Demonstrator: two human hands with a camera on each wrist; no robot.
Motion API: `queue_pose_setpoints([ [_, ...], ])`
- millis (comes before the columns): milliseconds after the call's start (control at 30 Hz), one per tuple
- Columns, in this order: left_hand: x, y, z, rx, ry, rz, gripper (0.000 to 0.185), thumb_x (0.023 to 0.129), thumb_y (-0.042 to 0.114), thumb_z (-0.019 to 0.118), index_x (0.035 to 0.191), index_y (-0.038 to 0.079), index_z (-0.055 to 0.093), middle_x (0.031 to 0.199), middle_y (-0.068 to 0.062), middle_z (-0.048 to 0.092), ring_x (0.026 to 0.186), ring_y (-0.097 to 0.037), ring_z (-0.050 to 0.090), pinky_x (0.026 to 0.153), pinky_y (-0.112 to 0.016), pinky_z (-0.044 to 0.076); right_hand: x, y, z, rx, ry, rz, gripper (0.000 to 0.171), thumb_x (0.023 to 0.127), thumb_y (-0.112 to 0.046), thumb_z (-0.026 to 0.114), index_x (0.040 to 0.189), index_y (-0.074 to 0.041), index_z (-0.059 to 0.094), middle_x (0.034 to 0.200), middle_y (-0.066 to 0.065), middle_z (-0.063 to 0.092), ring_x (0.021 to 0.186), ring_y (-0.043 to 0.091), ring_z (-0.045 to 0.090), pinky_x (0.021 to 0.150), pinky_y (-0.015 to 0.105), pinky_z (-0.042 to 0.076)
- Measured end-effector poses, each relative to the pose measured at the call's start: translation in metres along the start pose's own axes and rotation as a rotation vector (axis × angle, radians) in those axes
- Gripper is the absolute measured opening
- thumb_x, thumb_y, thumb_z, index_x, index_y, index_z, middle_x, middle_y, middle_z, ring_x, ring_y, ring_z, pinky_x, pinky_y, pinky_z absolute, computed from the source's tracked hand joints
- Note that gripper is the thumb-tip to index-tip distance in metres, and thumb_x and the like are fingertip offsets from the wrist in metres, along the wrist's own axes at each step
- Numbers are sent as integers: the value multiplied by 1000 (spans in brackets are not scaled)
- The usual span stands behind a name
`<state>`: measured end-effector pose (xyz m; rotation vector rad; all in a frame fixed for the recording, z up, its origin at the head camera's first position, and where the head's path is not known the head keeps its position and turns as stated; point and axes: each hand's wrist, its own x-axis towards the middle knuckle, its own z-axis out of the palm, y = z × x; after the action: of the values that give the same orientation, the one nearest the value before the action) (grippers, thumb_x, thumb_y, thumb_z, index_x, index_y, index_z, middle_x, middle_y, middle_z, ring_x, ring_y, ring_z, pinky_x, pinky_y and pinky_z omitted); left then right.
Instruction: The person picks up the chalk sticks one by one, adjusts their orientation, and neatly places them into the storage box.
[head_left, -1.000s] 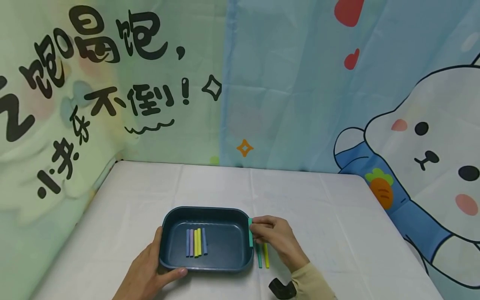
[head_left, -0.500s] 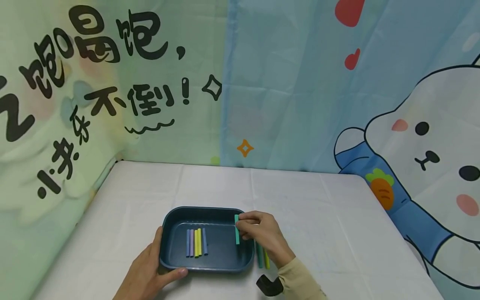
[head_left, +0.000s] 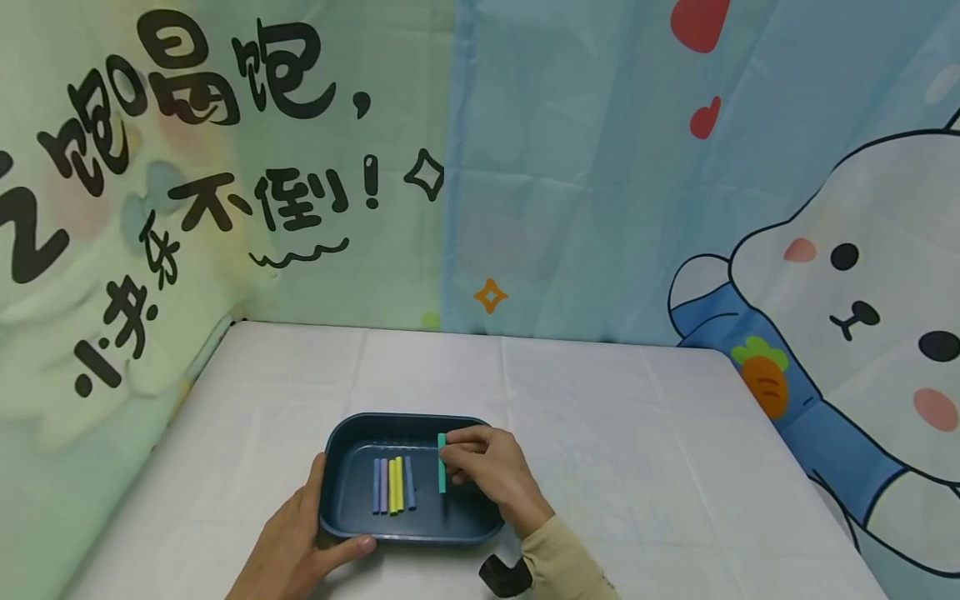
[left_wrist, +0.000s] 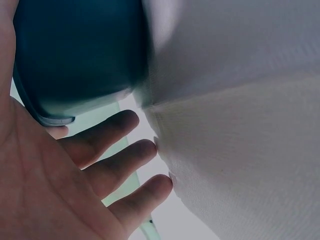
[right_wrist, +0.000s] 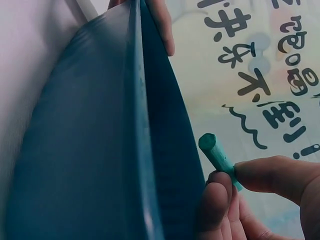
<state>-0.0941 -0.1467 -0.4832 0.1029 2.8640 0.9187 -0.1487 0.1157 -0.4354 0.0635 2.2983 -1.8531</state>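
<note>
A dark blue tray [head_left: 397, 419] sits on the white tablecloth and holds several short sticks [head_left: 393, 484], blue, purple and yellow, lying side by side. My right hand [head_left: 450, 454] hovers over the tray's right half. Its thumb and fingers pinch a teal stick [head_left: 442, 463], also visible in the right wrist view [right_wrist: 216, 150], just right of the row. My left hand [head_left: 311, 521] holds the tray's front left corner, with the thumb along the front rim. In the left wrist view the tray wall [left_wrist: 75, 50] is beside my palm, and the other fingers [left_wrist: 125, 155] lie loosely extended toward the cloth.
The white cloth [head_left: 600, 417] covers the table on all sides of the tray. Printed cartoon curtains [head_left: 585, 167] hang close behind and to the left. A black wrist strap [head_left: 501, 577] sits at my right cuff. My right forearm covers the table just right of the tray.
My right hand has carried the teal stick leftward from the tray's right rim to over the tray, close to the row. The left hand and the tray have not moved.
</note>
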Motion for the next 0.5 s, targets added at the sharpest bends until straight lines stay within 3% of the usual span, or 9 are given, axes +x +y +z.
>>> queue_pose_setpoints([
  [200, -1, -2, -1, -3, 6, 28, 136, 70, 84, 67, 161, 1, 9, 150, -28, 44, 132, -40, 49, 108, -57, 42, 3, 5, 8, 20, 21, -2, 37, 88, -16, 75, 118, 4, 68, 96, 8, 74, 76, 20, 69, 74, 40, 60],
  [500, 0, -1, -1, -8, -2, 15, 137, 69, 83, 69, 161, 1, 9, 151, -30, 42, 133, -42, 48, 108, -58, 41, 7, 7, 17, -28, 33, 20, 31, 86, -10, 74, 113, 4, 69, 91, 7, 73, 72, 18, 67, 69, 35, 59],
])
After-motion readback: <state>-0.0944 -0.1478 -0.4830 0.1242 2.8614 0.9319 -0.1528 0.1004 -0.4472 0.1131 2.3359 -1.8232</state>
